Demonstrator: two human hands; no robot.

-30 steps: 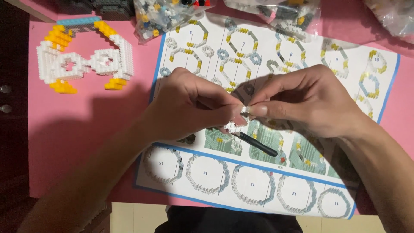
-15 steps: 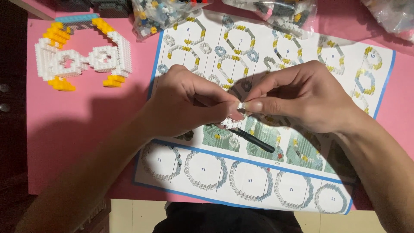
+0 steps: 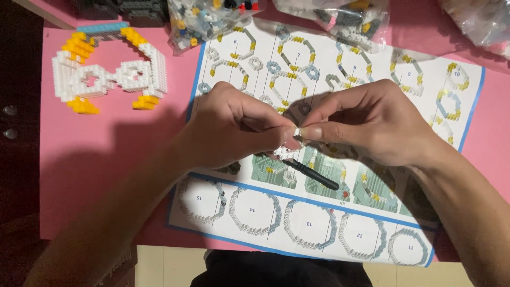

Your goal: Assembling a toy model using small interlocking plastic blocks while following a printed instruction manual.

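A: anything move in the last second?

B: barely. Left hand and right hand still pinch the small white brick cluster mid-frame, over the instruction sheet. Black tool unmoved.

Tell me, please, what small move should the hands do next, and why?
Probably press the tiny white block piece together: both hands, left hand and right hand, pinch it at their fingertips above the instruction sheet, with the black tool lying unused beneath.
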